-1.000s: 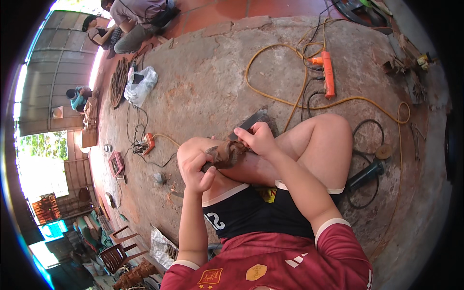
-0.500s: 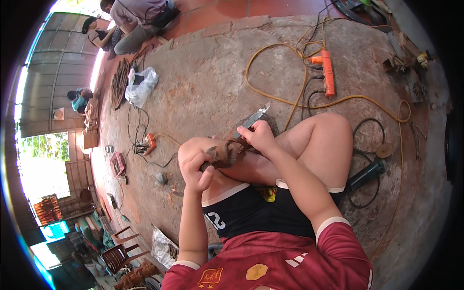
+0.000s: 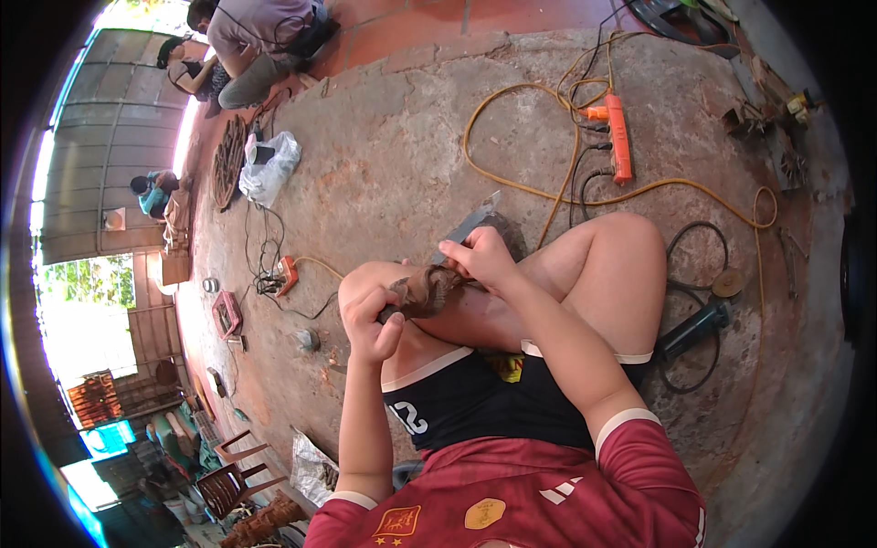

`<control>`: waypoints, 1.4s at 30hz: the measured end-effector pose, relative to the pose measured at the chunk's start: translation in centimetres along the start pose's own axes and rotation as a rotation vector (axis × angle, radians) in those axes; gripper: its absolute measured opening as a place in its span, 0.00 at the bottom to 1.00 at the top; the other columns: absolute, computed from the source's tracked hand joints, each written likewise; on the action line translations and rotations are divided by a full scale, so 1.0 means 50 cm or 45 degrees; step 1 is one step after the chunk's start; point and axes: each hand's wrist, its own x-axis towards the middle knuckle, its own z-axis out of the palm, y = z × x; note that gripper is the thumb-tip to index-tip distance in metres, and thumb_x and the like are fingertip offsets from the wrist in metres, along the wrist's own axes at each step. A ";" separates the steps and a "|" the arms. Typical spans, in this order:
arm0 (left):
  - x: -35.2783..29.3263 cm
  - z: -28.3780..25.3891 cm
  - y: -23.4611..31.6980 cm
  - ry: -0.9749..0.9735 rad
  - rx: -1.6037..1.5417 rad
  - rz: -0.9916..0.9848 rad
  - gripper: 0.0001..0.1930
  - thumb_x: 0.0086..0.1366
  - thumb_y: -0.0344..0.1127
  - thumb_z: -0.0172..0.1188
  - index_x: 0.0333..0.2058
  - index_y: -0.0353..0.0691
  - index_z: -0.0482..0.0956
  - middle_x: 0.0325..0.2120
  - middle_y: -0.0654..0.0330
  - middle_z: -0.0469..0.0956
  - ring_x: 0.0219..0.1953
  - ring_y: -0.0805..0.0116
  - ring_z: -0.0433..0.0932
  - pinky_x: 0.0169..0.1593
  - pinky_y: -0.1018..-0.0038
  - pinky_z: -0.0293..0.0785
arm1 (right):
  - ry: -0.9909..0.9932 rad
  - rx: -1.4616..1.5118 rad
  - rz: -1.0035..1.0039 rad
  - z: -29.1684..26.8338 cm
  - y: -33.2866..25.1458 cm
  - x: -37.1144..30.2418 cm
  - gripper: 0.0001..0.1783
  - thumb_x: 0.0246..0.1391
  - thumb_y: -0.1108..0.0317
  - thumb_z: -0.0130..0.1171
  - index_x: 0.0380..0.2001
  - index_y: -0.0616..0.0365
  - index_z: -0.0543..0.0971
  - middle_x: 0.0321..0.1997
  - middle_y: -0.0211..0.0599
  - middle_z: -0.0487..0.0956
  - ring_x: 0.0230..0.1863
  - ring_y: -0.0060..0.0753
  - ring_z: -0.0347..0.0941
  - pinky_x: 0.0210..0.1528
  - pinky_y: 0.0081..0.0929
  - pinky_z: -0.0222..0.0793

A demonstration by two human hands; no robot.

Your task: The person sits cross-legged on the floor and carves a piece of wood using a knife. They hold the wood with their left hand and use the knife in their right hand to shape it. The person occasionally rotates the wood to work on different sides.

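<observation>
Over my crossed legs, my left hand (image 3: 371, 321) is closed round the near-left end of a brown, curved piece that looks like carved wood (image 3: 426, 292). Fingers hide that end, though a dark tip shows by the thumb. My right hand (image 3: 481, 259) pinches a flat grey strip (image 3: 477, 219), whose narrow far end points up and away over the floor. The strip's lower part meets the far-right end of the brown piece; whether it is a blade or abrasive I cannot tell. A dark block-like shape (image 3: 505, 230) lies just beyond my right hand.
An orange power strip (image 3: 619, 139) with a looping yellow cord lies ahead right. To my right rests a dark green corded power tool (image 3: 696, 331). A white plastic bag (image 3: 269, 170), an orange socket box (image 3: 288, 274) and a pink frame (image 3: 227, 313) sit left. Several people are far left.
My right hand has shifted slightly left and down with the grey strip, whose tip has dropped back with it. My left hand keeps its hold on the brown piece.
</observation>
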 end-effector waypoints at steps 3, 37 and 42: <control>0.003 0.004 0.006 0.006 -0.022 0.020 0.13 0.44 0.40 0.54 0.22 0.34 0.72 0.15 0.56 0.67 0.18 0.63 0.68 0.25 0.70 0.64 | 0.156 -0.049 0.070 -0.026 0.015 0.016 0.16 0.54 0.65 0.67 0.18 0.62 0.78 0.17 0.30 0.76 0.16 0.14 0.65 0.17 0.18 0.56; 0.017 -0.044 -0.001 0.009 0.153 0.056 0.08 0.48 0.39 0.57 0.25 0.41 0.78 0.23 0.53 0.78 0.30 0.51 0.78 0.36 0.61 0.73 | 0.125 -0.067 -0.140 -0.008 -0.005 0.011 0.13 0.56 0.65 0.65 0.20 0.58 0.77 0.18 0.26 0.74 0.15 0.15 0.63 0.17 0.17 0.55; 0.001 -0.058 -0.009 0.059 0.125 -0.001 0.10 0.49 0.39 0.56 0.27 0.40 0.79 0.24 0.53 0.79 0.30 0.50 0.78 0.35 0.61 0.73 | 0.210 0.048 -0.143 -0.025 -0.014 0.004 0.15 0.57 0.65 0.64 0.20 0.57 0.75 0.17 0.27 0.72 0.14 0.16 0.62 0.15 0.16 0.53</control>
